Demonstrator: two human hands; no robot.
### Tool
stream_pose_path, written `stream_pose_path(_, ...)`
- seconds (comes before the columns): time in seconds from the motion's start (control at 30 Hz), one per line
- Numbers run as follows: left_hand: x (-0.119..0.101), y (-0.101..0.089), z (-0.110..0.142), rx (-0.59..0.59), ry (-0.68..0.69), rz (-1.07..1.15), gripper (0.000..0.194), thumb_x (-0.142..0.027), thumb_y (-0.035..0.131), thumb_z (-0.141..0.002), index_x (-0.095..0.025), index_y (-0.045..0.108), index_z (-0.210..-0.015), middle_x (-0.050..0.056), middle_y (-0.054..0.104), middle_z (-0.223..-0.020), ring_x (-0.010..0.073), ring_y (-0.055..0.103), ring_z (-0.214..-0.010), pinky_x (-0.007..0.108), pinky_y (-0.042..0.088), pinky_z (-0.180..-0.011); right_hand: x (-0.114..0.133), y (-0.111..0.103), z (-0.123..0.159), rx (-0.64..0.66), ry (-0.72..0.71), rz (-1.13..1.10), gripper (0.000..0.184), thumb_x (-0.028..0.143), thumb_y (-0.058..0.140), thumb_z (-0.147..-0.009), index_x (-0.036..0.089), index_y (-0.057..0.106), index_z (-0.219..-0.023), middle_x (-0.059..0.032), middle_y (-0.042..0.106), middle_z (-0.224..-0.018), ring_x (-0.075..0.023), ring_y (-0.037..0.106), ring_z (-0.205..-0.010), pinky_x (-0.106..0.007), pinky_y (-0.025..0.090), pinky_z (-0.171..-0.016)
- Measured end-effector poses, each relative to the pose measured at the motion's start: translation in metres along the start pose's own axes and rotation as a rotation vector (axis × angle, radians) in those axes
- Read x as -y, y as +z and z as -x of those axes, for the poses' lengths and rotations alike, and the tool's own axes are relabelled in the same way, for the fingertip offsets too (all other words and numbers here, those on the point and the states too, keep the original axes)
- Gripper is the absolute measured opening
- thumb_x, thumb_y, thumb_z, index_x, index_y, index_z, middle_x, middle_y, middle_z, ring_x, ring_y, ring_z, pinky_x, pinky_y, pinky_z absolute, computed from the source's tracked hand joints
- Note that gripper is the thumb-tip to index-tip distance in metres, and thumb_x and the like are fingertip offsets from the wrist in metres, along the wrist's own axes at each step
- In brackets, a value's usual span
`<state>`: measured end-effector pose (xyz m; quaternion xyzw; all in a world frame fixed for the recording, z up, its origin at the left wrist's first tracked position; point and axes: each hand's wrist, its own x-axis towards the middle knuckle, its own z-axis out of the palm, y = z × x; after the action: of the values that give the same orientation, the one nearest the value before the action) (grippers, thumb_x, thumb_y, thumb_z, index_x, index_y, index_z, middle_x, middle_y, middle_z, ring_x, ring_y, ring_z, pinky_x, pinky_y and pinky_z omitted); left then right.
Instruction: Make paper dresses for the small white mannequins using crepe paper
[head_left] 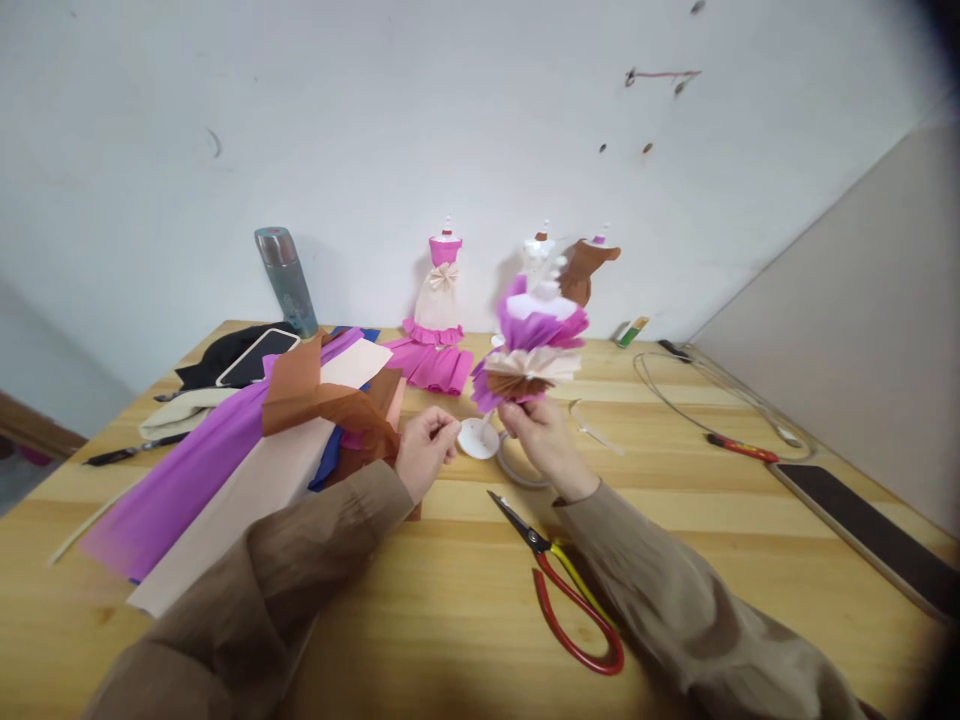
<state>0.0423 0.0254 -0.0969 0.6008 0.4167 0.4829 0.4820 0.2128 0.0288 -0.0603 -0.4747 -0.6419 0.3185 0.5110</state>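
My right hand (541, 437) is closed round the stem of a small mannequin with a layered paper skirt (534, 352) in purple, cream and brown, held up above the table. Its round white base (478, 438) hangs near my left hand (424, 447). The left hand's fingers are pinched together beside that base; whether they hold anything I cannot make out. Red-handled scissors (568, 590) lie open on the wooden table (750, 560) in front of my right forearm.
Sheets of purple, cream, brown and blue paper (247, 450) lie at left. A finished pink dress mannequin (439, 320) and a brown one (585, 265) stand by the wall. A grey bottle (285, 280), phone (259, 357), tape ring (514, 470), cable (697, 395), red screwdriver (739, 447) and tablet (870, 535) are also around.
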Motion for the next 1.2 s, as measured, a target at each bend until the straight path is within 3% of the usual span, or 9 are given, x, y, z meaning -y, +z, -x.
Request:
stream_pose_path(0.13,-0.005,-0.001,0.008,0.14,0.06,-0.128,0.029,-0.037,0.046,-0.087,-0.02,0.041,-0.065,-0.006,0.039,-0.051,0.0094,0.036,-0.049,0.023,0.029,-0.052,0.0,-0.009,-0.008,-0.063,0.032,0.048,0.036,0.044,0.054,-0.081,0.022,0.042,-0.055,0.0052,0.034,-0.048,-0.0102,0.029,-0.048,-0.027,0.026,-0.048)
stream_pose_path(0.43,-0.016,0.009,0.026,0.453,0.269,-0.461,0.033,-0.034,0.048,-0.086,-0.02,0.037,-0.058,-0.003,0.035,-0.055,0.0125,0.03,-0.054,0.028,0.02,-0.057,-0.007,0.002,-0.009,-0.045,0.081,0.004,0.038,0.052,0.057,-0.076,0.022,0.045,-0.056,0.0048,0.036,-0.048,-0.0106,0.031,-0.048,-0.028,0.023,-0.047)
stream_pose_path(0.67,-0.014,0.008,0.033,0.535,0.533,-0.527,0.049,-0.049,0.051,-0.089,-0.021,0.046,-0.05,0.004,0.048,-0.054,0.0169,0.046,-0.055,0.031,0.036,-0.055,0.017,-0.006,-0.004,0.041,0.183,-0.158,0.044,0.058,0.061,-0.075,0.022,0.042,-0.058,0.0073,0.034,-0.048,-0.0073,0.026,-0.044,-0.026,0.02,-0.044)
stream_pose_path(0.77,-0.02,0.01,0.056,0.523,0.473,-0.409,0.028,-0.048,0.056,-0.089,-0.025,0.068,-0.078,0.009,0.065,-0.084,0.0195,0.061,-0.079,0.031,0.051,-0.067,0.027,-0.004,0.006,0.208,0.316,-0.231,0.044,0.057,0.066,-0.072,0.021,0.045,-0.06,0.0082,0.035,-0.046,-0.0053,0.023,-0.039,-0.024,0.015,-0.04)
stream_pose_path(0.83,-0.023,0.013,0.077,0.509,0.433,-0.403,0.027,-0.043,0.053,-0.093,-0.026,0.063,-0.112,0.01,0.062,-0.118,0.0196,0.06,-0.1,0.036,0.056,-0.081,0.029,0.002,0.016,0.34,0.423,-0.271,0.042,0.055,0.07,-0.07,0.019,0.049,-0.061,0.0078,0.038,-0.046,-0.0042,0.024,-0.036,-0.023,0.013,-0.038)
stream_pose_path(0.93,-0.026,0.011,0.096,0.481,0.359,-0.404,0.024,-0.04,0.055,-0.092,-0.032,0.062,-0.114,0.008,0.059,-0.126,0.0197,0.059,-0.108,0.034,0.055,-0.086,0.024,0.012,0.033,0.462,0.565,-0.32,0.041,0.054,0.072,-0.067,0.018,0.054,-0.064,0.0076,0.042,-0.046,-0.0029,0.024,-0.034,-0.021,0.011,-0.036)
stream_pose_path(1.03,-0.035,-0.015,0.075,0.45,0.296,-0.411,0.024,-0.056,0.062,-0.082,-0.032,0.066,-0.086,0.005,0.064,-0.08,0.0152,0.058,-0.084,0.027,0.037,-0.055,0.016,0.016,0.045,0.503,0.675,-0.337,0.041,0.053,0.074,-0.064,0.017,0.057,-0.067,0.0086,0.043,-0.044,-0.0021,0.023,-0.032,-0.02,0.011,-0.034)
stream_pose_path(1.1,-0.044,-0.051,0.036,0.404,0.262,-0.422,0.038,-0.063,0.054,-0.081,-0.028,0.062,-0.069,0.004,0.052,-0.056,0.0119,0.053,-0.074,0.027,0.021,-0.056,0.011,0.015,0.048,0.503,0.714,-0.331,0.041,0.053,0.075,-0.063,0.016,0.058,-0.069,0.0085,0.044,-0.044,-0.0018,0.024,-0.032,-0.02,0.01,-0.033)
stream_pose_path(1.2,-0.056,-0.113,-0.031,0.324,0.17,-0.545,0.051,-0.072,0.045,-0.072,-0.031,0.05,-0.042,0.003,0.038,-0.043,0.015,0.05,-0.064,0.032,0.015,-0.058,0.008,0.012,0.048,0.477,0.717,-0.314,0.044,0.056,0.075,-0.063,0.016,0.058,-0.069,0.008,0.045,-0.045,-0.0018,0.025,-0.031,-0.02,0.01,-0.033)
